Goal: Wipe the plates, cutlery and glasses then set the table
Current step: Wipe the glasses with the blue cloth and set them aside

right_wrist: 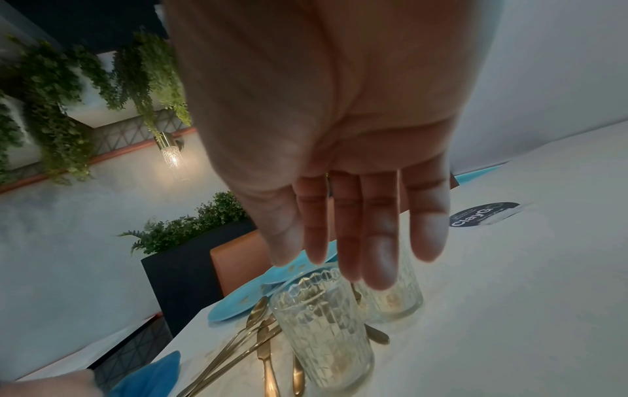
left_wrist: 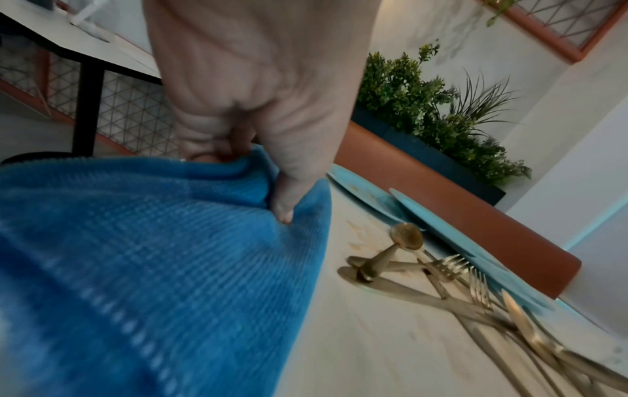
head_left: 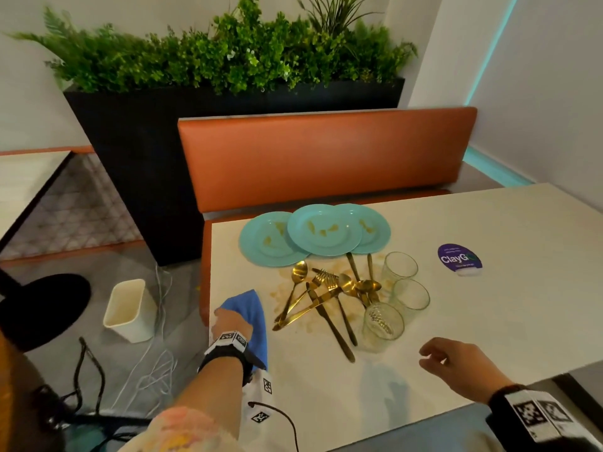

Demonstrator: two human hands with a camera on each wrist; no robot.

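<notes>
Three stained turquoise plates (head_left: 323, 228) overlap at the far side of the white table (head_left: 489, 305). In front of them lies a heap of gold cutlery (head_left: 323, 298) on a brown smear. Three clear glasses (head_left: 383, 322) stand to its right. My left hand (head_left: 230, 322) grips a blue cloth (head_left: 249, 309) at the table's left edge; in the left wrist view the fingers (left_wrist: 289, 193) pinch a fold of the blue cloth (left_wrist: 152, 255). My right hand (head_left: 453, 362) hovers over the table near the front glass (right_wrist: 322, 330), its fingers (right_wrist: 377, 241) straight and holding nothing.
A purple round sticker (head_left: 459, 258) is on the table's right part. An orange bench back (head_left: 326, 158) and a black planter (head_left: 163, 141) with greenery stand behind. On the floor to the left are a cream bin (head_left: 129, 309), cables and another table's black base (head_left: 42, 308).
</notes>
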